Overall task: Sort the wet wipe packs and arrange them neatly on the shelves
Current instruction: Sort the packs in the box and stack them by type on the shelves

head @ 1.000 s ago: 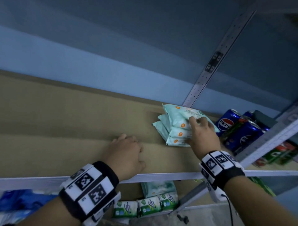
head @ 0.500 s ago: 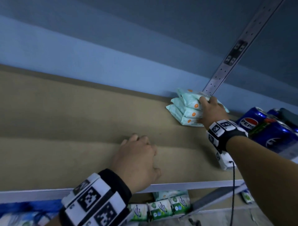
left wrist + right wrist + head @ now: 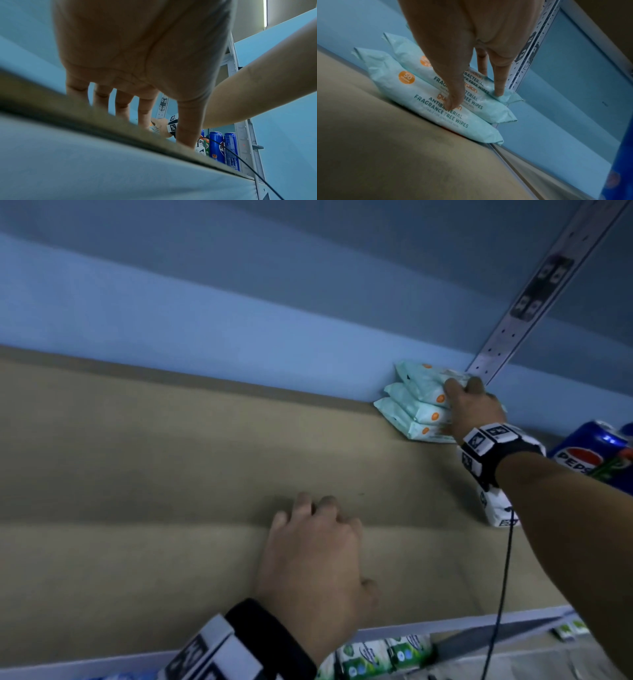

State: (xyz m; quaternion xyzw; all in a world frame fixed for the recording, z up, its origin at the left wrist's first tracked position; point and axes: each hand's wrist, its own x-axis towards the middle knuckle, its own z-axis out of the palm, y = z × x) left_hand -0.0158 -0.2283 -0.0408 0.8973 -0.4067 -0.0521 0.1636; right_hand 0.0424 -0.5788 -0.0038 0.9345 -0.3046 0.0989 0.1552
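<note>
Right hand: the right hand (image 3: 474,409) reaches far along the shelf, straight fingers spread and pressing down on the wet wipe packs (image 3: 416,402), thumb on the nearest pack, not curled round any.
Left hand: the left hand (image 3: 313,556) rests flat on the shelf board (image 3: 137,474), fingers relaxed, holding nothing.
Change: a second ago the packs lay mid-shelf; now they have been slid back against the blue wall (image 3: 239,344), beside the metal upright (image 3: 534,285).
Meaning: this batch looks nearly placed; likely only squaring up remains.
Packs: three pale mint soft packs, overlapped like tiles, each with an orange dot, printed antibacterial fragrance free wipes.
Nearby: Pepsi cans (image 3: 582,453) to their right; green wipe packs (image 3: 380,655) on the shelf below.
</note>
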